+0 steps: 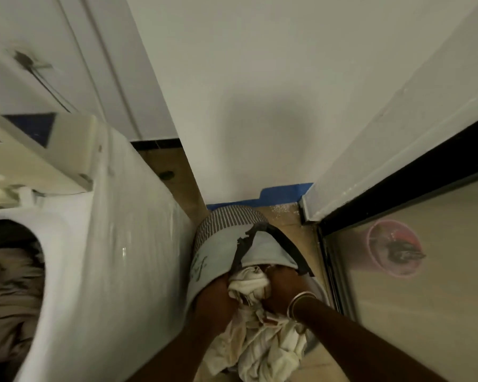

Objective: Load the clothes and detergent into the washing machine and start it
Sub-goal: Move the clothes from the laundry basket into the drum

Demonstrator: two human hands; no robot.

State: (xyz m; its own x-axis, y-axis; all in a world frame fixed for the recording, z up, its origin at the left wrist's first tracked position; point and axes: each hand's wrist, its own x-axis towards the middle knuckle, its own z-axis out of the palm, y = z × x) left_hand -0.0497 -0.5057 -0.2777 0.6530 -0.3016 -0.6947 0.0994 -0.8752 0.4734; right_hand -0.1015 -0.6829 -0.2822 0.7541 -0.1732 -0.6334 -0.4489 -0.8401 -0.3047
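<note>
Grabbing clothes (pixel 250 289) from basket (pixel 218 244)
L hand (pixel 214 297) & R hand (pixel 280 295) clutch them from both sides, fingers curled in; arms stretched down.

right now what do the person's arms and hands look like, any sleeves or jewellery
Both forearms are bare, with no sleeves or gloves in view. The right wrist carries a few thin metallic bangles, stacked together. Nothing worn shows on the left hand or right hand.

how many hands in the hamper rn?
2. Left hand grips the cream cloth from its left, beside the hamper wall; right hand, bangles on the wrist, grips it from the right. Fingertips hidden.
</note>
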